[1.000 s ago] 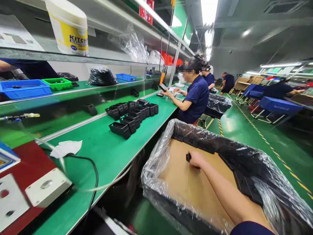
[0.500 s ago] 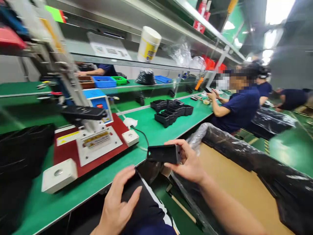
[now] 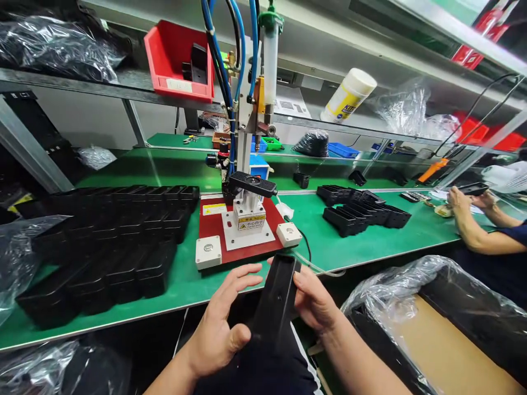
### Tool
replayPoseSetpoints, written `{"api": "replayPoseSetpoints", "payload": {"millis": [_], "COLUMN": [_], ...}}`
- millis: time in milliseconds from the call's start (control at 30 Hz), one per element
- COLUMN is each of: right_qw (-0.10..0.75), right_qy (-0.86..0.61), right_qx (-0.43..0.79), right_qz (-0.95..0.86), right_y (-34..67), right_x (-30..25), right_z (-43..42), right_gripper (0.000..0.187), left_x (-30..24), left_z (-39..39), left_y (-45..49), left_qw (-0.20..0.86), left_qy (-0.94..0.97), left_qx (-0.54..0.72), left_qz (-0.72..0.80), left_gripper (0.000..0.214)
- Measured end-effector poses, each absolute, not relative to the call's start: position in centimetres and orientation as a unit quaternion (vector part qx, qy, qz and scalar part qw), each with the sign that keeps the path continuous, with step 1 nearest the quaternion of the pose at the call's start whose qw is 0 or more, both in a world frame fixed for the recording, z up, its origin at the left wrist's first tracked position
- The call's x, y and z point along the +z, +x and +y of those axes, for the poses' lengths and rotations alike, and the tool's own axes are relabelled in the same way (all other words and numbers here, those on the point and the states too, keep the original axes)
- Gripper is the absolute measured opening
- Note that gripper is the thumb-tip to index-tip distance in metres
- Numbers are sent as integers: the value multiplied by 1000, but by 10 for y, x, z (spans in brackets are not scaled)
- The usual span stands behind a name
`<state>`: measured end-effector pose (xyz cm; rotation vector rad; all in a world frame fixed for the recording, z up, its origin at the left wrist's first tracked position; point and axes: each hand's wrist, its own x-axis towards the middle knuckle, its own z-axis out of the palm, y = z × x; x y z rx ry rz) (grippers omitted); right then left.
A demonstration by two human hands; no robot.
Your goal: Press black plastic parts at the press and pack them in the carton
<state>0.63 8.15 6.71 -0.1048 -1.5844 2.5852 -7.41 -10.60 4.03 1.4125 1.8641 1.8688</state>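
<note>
A long black plastic housing (image 3: 276,299) is tilted in front of me, its hollow side facing up. My right hand (image 3: 315,299) grips its right edge near the upper end, with the thumb on top. To its left my left hand (image 3: 224,321) is open, thumb and fingers apart, close beside the housing but not closed on it. Behind them on the bench is a small press (image 3: 249,208) on a red base (image 3: 214,249), with white button boxes (image 3: 208,251) at its front corners.
Rows of black housings (image 3: 119,269) cover the bench's left side; another group (image 3: 358,214) stands right of the press. A plastic-lined box (image 3: 457,351) is at my lower right. A co-worker's arm (image 3: 473,230) is at the far right. A red bin (image 3: 179,60) sits on the shelf.
My view has swung left, bringing the press to the middle. My right hand has brought the housing in front of my body and turned it lengthwise, nearer my open left hand.
</note>
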Motion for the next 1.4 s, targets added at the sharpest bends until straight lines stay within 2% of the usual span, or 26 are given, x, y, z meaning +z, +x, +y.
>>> {"api": "replayPoseSetpoints", "payload": {"millis": [100, 167, 233, 333, 400, 467, 567, 667, 767, 867, 1000, 1167, 1400], "right_qw": [-57, -101, -118, -114, -51, 40, 184, 340, 429, 475, 504, 476, 455], "right_qy": [-46, -41, -27, -9, -7, 21, 95, 151, 167, 170, 150, 105, 104], "right_qx": [893, 902, 899, 869, 839, 798, 649, 447, 363, 321, 277, 267, 295], "right_qz": [-444, -418, -420, -482, -542, -601, -732, -813, -810, -802, -804, -831, -834], "right_y": [5, 5, 6, 9, 14, 18, 17, 0, -32, -72, -122, -160, -163], "right_x": [49, 34, 22, 19, 26, 37, 53, 70, 94, 125, 155, 155, 148], "right_z": [65, 53, 46, 48, 55, 62, 66, 67, 73, 87, 111, 135, 135], "right_gripper": [40, 42, 48, 54, 53, 61, 72, 65, 60, 53, 41, 36, 30], "left_x": [51, 51, 47, 42, 43, 48, 60, 78, 106, 140, 168, 164, 152], "left_z": [-102, -95, -91, -90, -93, -96, -92, -81, -65, -43, -11, 14, 16], "left_y": [-79, -80, -77, -75, -79, -90, -110, -125, -141, -176, -241, -290, -293], "left_qw": [65, 88, 110, 118, 101, 48, -18, -12, -75, -168, -193, -148, -69], "left_qy": [510, 503, 469, 428, 381, 303, 227, 235, 277, 314, 325, 329, 311], "left_qx": [581, 573, 593, 626, 649, 667, 693, 726, 709, 674, 642, 631, 680], "left_qz": [631, 641, 645, 642, 651, 679, 685, 647, 645, 647, 667, 687, 660], "left_gripper": [62, 50, 33, 25, 24, 24, 24, 24, 24, 26, 30, 33, 19]}}
